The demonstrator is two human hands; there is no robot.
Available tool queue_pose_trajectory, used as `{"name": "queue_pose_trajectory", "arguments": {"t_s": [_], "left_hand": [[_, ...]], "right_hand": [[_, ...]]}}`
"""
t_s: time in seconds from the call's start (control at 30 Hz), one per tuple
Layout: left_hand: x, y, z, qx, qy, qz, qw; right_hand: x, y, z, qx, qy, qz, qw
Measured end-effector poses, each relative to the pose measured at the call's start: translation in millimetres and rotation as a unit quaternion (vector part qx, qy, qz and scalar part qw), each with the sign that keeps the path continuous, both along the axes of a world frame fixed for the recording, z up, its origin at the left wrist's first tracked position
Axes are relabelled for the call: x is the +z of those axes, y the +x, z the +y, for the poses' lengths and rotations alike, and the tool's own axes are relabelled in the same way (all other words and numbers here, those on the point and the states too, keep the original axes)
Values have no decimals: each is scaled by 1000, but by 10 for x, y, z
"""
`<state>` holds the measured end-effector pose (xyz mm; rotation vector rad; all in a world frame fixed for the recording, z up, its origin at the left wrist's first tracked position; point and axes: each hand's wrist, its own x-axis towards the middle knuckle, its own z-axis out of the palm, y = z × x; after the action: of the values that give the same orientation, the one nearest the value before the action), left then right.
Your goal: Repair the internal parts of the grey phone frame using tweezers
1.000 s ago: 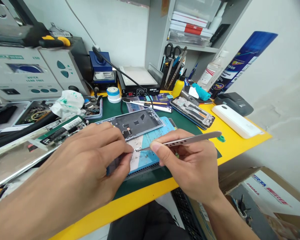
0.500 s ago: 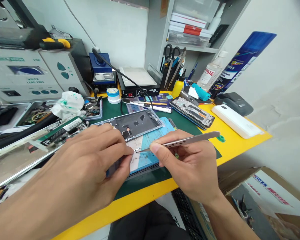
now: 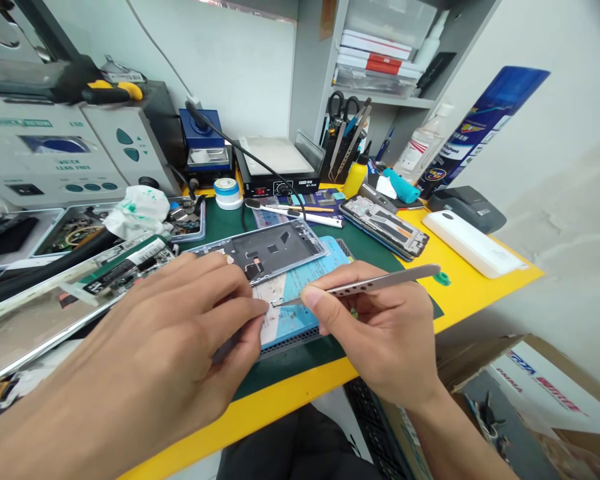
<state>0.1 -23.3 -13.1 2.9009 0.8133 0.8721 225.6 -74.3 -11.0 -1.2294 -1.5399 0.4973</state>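
My right hand (image 3: 380, 327) is closed around metal tweezers (image 3: 380, 281), their tip pointing left. At that tip is a tiny metallic part (image 3: 276, 303), too small to name. My left hand (image 3: 195, 327) has its thumb and index finger pinched together right beside the tip; what they grip is mostly hidden behind the fingers. Under both hands lies a light-blue pad (image 3: 300, 313) with papery patches on it. Just beyond my left fingers a dark phone frame (image 3: 275, 248) rests at a slant across the pad.
An opened phone (image 3: 385, 225) lies on the green mat at right, near a white power bank (image 3: 473, 243). Behind stand a heating plate (image 3: 280, 157) and a tool holder (image 3: 347, 150). A soldering station (image 3: 55, 153) and a long glass-like panel (image 3: 45, 327) fill the left.
Both hands stay almost in place. The left fingers shift very slightly at the tweezer tip; the view moves a little. The tweezers remain in my right hand.
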Motion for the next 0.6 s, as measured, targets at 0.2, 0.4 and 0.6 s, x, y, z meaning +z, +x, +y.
{"name": "queue_pose_trajectory", "arguments": {"t_s": [0.2,0.4,0.6], "left_hand": [[-22,-30,-15,5,2,3,1000],[-30,-54,-37,-1,6,14,1000],[-26,-44,-66,7,-20,23,1000]], "right_hand": [[-8,2,5,1,-1,13,1000],[-27,8,2,2,-8,13,1000],[-35,5,-6,20,-16,31,999]]}}
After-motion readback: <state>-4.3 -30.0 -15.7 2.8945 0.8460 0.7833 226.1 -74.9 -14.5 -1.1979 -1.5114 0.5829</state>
